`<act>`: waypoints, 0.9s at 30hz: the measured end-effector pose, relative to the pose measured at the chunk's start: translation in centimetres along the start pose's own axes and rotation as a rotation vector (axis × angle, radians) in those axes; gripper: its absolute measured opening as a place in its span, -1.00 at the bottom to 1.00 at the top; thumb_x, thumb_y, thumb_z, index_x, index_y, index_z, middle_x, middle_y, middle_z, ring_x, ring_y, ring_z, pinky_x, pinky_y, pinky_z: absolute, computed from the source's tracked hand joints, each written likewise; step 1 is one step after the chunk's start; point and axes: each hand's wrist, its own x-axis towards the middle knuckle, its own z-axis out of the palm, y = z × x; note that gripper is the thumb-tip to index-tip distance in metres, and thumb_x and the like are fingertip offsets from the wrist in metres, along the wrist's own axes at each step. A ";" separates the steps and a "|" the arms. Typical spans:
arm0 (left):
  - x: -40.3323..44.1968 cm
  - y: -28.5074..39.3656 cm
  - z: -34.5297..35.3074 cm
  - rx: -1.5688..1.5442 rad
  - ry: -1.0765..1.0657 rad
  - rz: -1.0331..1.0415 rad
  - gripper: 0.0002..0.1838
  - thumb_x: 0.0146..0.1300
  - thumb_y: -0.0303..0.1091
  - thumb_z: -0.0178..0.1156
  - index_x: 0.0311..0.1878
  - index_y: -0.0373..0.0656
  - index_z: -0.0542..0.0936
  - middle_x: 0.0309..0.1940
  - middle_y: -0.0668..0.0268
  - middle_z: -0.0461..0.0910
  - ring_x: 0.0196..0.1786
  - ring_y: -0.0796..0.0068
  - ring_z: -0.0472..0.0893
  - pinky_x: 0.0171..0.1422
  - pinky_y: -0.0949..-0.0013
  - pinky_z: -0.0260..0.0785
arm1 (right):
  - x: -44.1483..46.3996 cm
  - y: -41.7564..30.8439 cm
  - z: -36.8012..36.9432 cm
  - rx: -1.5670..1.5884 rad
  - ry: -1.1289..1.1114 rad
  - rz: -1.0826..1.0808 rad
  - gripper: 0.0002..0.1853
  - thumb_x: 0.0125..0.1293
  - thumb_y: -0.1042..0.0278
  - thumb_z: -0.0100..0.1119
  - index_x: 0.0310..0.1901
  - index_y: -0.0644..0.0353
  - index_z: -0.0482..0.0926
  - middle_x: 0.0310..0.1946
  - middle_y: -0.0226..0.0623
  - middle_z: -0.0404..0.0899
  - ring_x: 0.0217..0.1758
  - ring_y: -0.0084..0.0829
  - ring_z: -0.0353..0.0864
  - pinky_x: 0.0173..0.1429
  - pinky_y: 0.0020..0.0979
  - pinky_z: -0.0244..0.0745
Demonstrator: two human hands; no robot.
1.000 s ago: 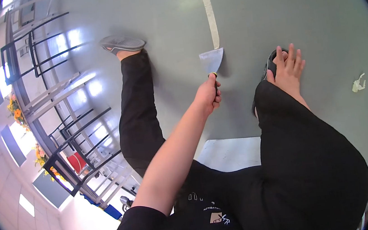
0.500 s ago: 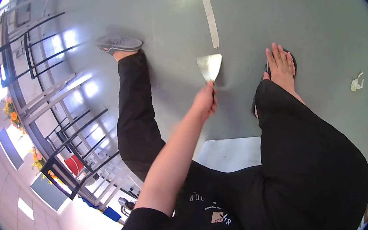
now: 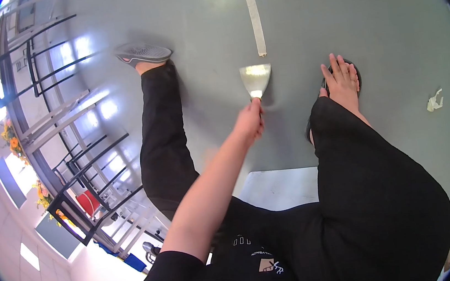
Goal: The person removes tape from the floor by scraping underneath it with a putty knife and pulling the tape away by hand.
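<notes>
My left hand [image 3: 249, 122] is closed around the handle of a putty knife [image 3: 256, 79]. Its wide metal blade points away from me, just short of the near end of a pale tape strip [image 3: 255, 17] on the grey floor. Light glints off the blade; most of the handle is hidden in my fist. Over on the right, my right hand [image 3: 343, 82] lies flat with fingers apart on top of my dark right shoe [image 3: 357, 64], holding nothing. I cannot tell whether the blade touches the floor.
My left leg stretches forward, ending in a grey shoe [image 3: 144, 52]. A whitish board [image 3: 283, 185] lies under me. Crumpled tape [image 3: 434, 100] rests on the floor at right. Metal-framed tables [image 3: 44, 161], a red item [image 3: 88, 202] and flowers stand along the left.
The blade has tilted slightly and now catches more light. The fingers of my right hand have spread a little. The whole view has shifted slightly left.
</notes>
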 end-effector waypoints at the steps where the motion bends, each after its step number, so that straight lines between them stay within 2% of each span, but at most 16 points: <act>1: -0.7 -1.8 0.3 -0.017 -0.013 -0.049 -0.49 0.41 0.29 -0.11 -0.25 0.00 0.36 -0.59 0.43 0.32 -0.66 0.60 0.26 -0.63 0.49 0.01 | -0.2 0.0 0.1 -0.013 -0.006 0.000 -0.35 0.14 0.25 0.17 0.32 0.16 0.38 0.54 -0.13 -0.02 0.63 -0.15 -0.17 0.62 0.00 -0.34; 3: -1.8 -5.2 0.9 0.011 -0.013 -0.117 -0.49 0.42 0.30 -0.12 -0.25 -0.01 0.35 -0.61 0.41 0.32 -0.66 0.58 0.26 -0.62 0.48 0.00 | -0.2 -0.2 -0.4 0.004 -0.030 0.012 -0.34 0.13 0.29 0.18 0.34 0.16 0.36 0.55 -0.14 -0.04 0.63 -0.17 -0.19 0.61 -0.03 -0.33; 6: -2.0 -5.1 1.8 -0.022 -0.008 -0.131 -0.48 0.42 0.29 -0.13 -0.25 -0.03 0.36 -0.61 0.39 0.32 -0.66 0.57 0.27 -0.62 0.46 0.01 | -0.2 -0.2 -0.4 0.019 -0.050 0.016 -0.32 0.12 0.32 0.18 0.35 0.17 0.35 0.55 -0.15 -0.06 0.63 -0.18 -0.21 0.61 -0.07 -0.33; 9: 0.0 0.9 2.3 0.016 0.066 0.085 -0.51 0.43 0.24 -0.14 -0.24 -0.05 0.36 -0.59 0.40 0.30 -0.64 0.56 0.26 -0.61 0.44 0.03 | -0.1 -0.2 -0.5 0.009 -0.054 0.013 -0.32 0.13 0.32 0.17 0.35 0.17 0.35 0.55 -0.15 -0.06 0.63 -0.17 -0.21 0.61 -0.06 -0.34; 11: 1.2 5.5 2.5 0.006 0.056 -0.019 -0.54 0.42 0.20 -0.11 -0.24 -0.05 0.36 -0.54 0.42 0.29 -0.59 0.59 0.27 -0.59 0.48 0.03 | -0.1 -0.1 -0.6 0.002 -0.060 0.018 -0.32 0.13 0.32 0.16 0.35 0.17 0.35 0.55 -0.15 -0.07 0.63 -0.17 -0.21 0.61 -0.06 -0.34; 12: 1.0 5.4 2.3 0.005 0.055 -0.022 -0.54 0.42 0.20 -0.11 -0.24 -0.05 0.36 -0.54 0.42 0.29 -0.59 0.59 0.27 -0.59 0.48 0.03 | -0.1 -0.1 -0.5 0.007 -0.048 0.020 -0.33 0.13 0.31 0.16 0.34 0.18 0.36 0.55 -0.15 -0.06 0.63 -0.17 -0.20 0.61 -0.06 -0.34; 14: 0.5 5.3 2.0 -0.060 0.036 0.079 -0.53 0.42 0.22 -0.11 -0.25 -0.04 0.36 -0.56 0.43 0.29 -0.61 0.60 0.26 -0.58 0.49 0.03 | -0.2 -0.3 -0.4 0.019 -0.036 0.024 -0.33 0.13 0.31 0.17 0.34 0.18 0.36 0.55 -0.15 -0.06 0.63 -0.17 -0.19 0.61 -0.06 -0.33; 19: -1.4 -3.6 2.2 0.037 0.018 0.007 -0.49 0.43 0.27 -0.12 -0.24 -0.04 0.36 -0.61 0.42 0.29 -0.66 0.59 0.24 -0.60 0.47 0.04 | -0.2 -0.2 -0.5 0.035 -0.028 0.013 -0.35 0.12 0.32 0.18 0.32 0.17 0.39 0.54 -0.16 -0.03 0.63 -0.18 -0.18 0.61 -0.06 -0.33; 21: -2.1 -4.8 2.4 -0.001 0.010 -0.136 -0.50 0.43 0.26 -0.12 -0.24 -0.05 0.36 -0.62 0.41 0.28 -0.66 0.56 0.26 -0.61 0.46 0.05 | -0.2 -0.3 -0.4 0.029 -0.008 0.008 -0.38 0.13 0.31 0.18 0.29 0.18 0.42 0.52 -0.14 0.02 0.62 -0.16 -0.14 0.61 -0.04 -0.29; 22: -1.6 -4.7 2.4 0.001 0.007 -0.138 -0.50 0.43 0.26 -0.12 -0.24 -0.05 0.36 -0.62 0.41 0.28 -0.66 0.56 0.26 -0.61 0.46 0.05 | -0.2 -0.4 -0.5 0.022 0.011 -0.001 -0.41 0.13 0.30 0.17 0.26 0.19 0.44 0.50 -0.12 0.08 0.61 -0.15 -0.11 0.61 -0.01 -0.26; 26: 1.2 2.7 2.5 0.008 0.033 0.139 -0.49 0.43 0.27 -0.14 -0.24 -0.05 0.36 -0.59 0.41 0.30 -0.64 0.58 0.28 -0.61 0.45 0.04 | -0.2 -0.4 -0.2 0.011 0.002 0.007 -0.41 0.14 0.29 0.17 0.27 0.19 0.43 0.51 -0.13 0.06 0.62 -0.16 -0.13 0.61 0.00 -0.27; 27: 2.0 5.5 2.3 0.014 0.006 0.046 -0.48 0.42 0.28 -0.15 -0.24 -0.04 0.36 -0.58 0.41 0.31 -0.64 0.58 0.28 -0.61 0.45 0.05 | -0.2 -0.4 -0.2 0.018 0.001 0.010 -0.40 0.14 0.29 0.17 0.27 0.19 0.43 0.51 -0.13 0.04 0.62 -0.16 -0.14 0.61 0.00 -0.28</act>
